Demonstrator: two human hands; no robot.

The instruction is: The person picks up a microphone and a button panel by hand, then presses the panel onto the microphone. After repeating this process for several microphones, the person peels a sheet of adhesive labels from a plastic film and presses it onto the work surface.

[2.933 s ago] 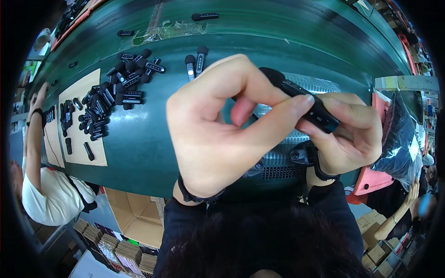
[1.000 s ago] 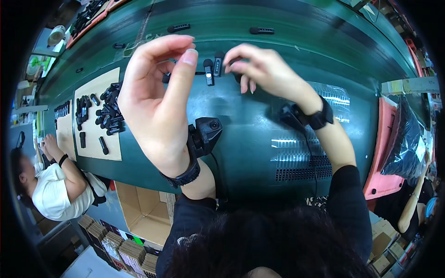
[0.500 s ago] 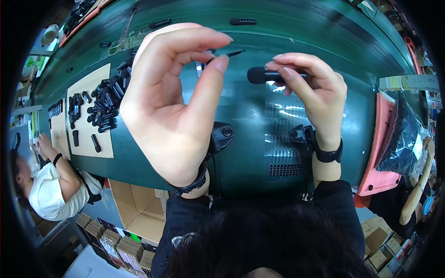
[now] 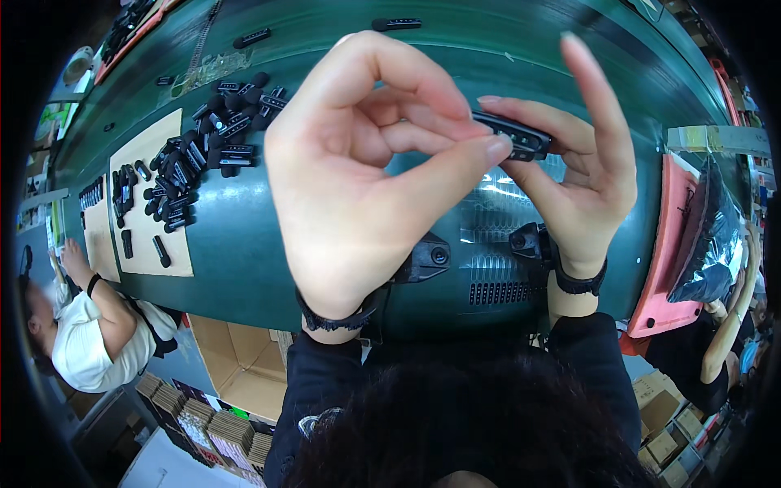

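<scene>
A black clip-on microphone [image 4: 525, 137] is held up above the table [image 4: 236, 272], between the left hand [image 4: 370, 150] and the right hand [image 4: 573, 154]. Its long axis runs across from one hand to the other, sloping from the far left to the near right. The left hand's thumb and forefinger pinch around the left end, while the right hand grips the right end with its thumb below and a finger along the far side; another right finger sticks out straight. Both hands are thus narrow on the same piece, neither clearly nearer to it.

The microphone's visible part is a slim, dark body with rounded edges, glossy highlights and small pale marks on its near side. Its left end is covered by the left fingertips, so I cannot tell whether a foam tip is there.

Nearer than the right hand, a clear plastic sheet [image 4: 480, 237] lies on the table; a heap of similar microphones [image 4: 177, 175] sits to the left.
</scene>
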